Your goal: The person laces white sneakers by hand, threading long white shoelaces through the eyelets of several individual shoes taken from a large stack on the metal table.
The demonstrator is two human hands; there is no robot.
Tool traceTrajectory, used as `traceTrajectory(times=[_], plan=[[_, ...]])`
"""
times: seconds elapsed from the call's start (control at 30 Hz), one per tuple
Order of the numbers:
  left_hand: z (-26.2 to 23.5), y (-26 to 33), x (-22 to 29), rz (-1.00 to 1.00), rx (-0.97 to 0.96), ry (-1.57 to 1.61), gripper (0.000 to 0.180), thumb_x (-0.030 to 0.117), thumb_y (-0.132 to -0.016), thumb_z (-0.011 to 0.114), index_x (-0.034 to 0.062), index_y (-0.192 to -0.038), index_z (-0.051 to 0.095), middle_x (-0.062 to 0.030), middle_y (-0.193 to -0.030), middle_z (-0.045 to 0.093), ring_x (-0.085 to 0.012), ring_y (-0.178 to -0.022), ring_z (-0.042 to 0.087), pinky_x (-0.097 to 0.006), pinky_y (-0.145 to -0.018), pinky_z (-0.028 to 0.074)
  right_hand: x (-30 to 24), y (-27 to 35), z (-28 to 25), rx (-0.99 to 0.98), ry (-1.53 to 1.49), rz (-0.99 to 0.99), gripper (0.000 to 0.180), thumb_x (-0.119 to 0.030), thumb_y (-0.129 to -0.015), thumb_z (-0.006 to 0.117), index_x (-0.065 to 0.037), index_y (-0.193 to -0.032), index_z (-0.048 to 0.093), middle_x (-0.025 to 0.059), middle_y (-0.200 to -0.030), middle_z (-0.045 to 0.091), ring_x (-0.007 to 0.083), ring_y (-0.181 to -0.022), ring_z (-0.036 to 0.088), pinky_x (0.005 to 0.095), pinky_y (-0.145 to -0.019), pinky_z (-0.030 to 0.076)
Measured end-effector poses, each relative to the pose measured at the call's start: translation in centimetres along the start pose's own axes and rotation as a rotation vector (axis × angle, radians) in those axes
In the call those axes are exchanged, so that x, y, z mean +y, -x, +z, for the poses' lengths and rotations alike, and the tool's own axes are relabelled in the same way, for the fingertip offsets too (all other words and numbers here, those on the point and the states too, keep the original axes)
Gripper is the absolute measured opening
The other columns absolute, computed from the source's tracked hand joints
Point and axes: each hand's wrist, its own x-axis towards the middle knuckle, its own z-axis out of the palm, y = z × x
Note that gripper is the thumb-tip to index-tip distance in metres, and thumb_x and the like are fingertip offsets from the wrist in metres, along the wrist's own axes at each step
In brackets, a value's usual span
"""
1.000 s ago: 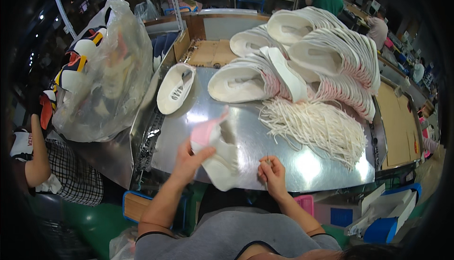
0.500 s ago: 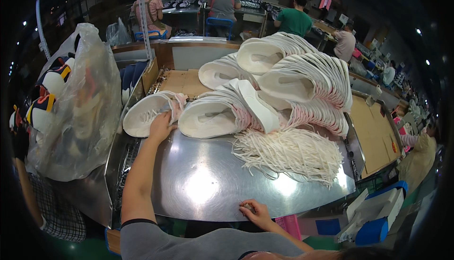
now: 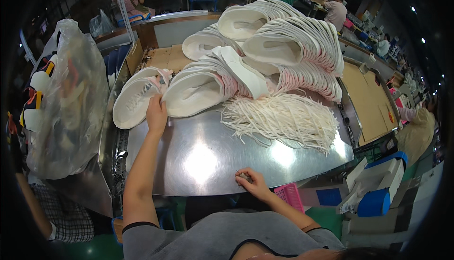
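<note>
My left hand (image 3: 156, 114) reaches to the gap between a laced white shoe upper (image 3: 131, 106) and the front white shoe upper (image 3: 191, 96) of a nested row. Its fingers are closed at the near edge of that front upper, their tips partly hidden. Grey-blue and pink show around the laced one's opening. Low over the metal tabletop's front edge, my right hand (image 3: 253, 183) is closed round a small dark object (image 3: 245, 177), too small to name. Beyond it lies a heap of loose white shoelaces (image 3: 283, 120).
More nested uppers (image 3: 295, 42) are piled at the back. A plastic bag (image 3: 71, 104) bulges beside colourful shoes at left. Cardboard (image 3: 371, 101) lines the right side tray. A pink basket (image 3: 289, 197) and a white-and-blue bin (image 3: 376, 184) stand below at right. Co-workers sit beyond.
The view has tilted downward. My left hand has shifted slightly right, from the laced upper to the front upper of the row. My right hand stays near the table edge.
</note>
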Motion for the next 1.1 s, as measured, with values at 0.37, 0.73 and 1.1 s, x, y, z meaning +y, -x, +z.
traceTrajectory(times=[0.37, 0.73, 1.1], plan=[[-6.6, 20.5, 17.6, 0.439, -0.556, 0.128, 0.048, 0.008, -0.071, 0.071, 0.0103, -0.118, 0.06, -0.0064, -0.115, 0.06, -0.0294, -0.11, 0.052, -0.044, -0.093, 0.038, -5.0, -16.8, -4.5, 0.594, 0.921, -0.568, 0.019, -0.024, -0.081, 0.075, -0.009, -0.091, 0.071, 0.0073, -0.076, 0.065, 0.0258, -0.06, 0.061, 0.0341, -0.056, 0.047], [-9.8, 12.4, 11.4, 0.423, -0.345, 0.108, 0.028, 0.012, -0.081, 0.07, 0.0027, -0.106, 0.063, -0.015, -0.104, 0.063, -0.0351, -0.096, 0.059, -0.043, -0.085, 0.047, -14.0, -5.7, 4.4, -0.426, 0.443, -0.691, 0.024, -0.004, -0.074, 0.07, -0.015, -0.095, 0.068, 0.0048, -0.1, 0.062, 0.0275, -0.089, 0.064, 0.0341, -0.076, 0.053], [-8.9, 12.5, 7.5, -0.078, -1.382, 0.055, 0.047, 0.047, -0.099, 0.05, 0.0025, -0.099, 0.068, -0.0102, -0.089, 0.067, -0.0225, -0.077, 0.064, -0.035, -0.073, 0.05, -3.7, -3.9, 2.6, 0.07, -0.453, 0.195, 0.018, -0.019, -0.095, 0.064, -0.005, -0.106, 0.063, 0.0, -0.082, 0.065, 0.0013, -0.054, 0.04, 0.0177, -0.047, 0.026]])
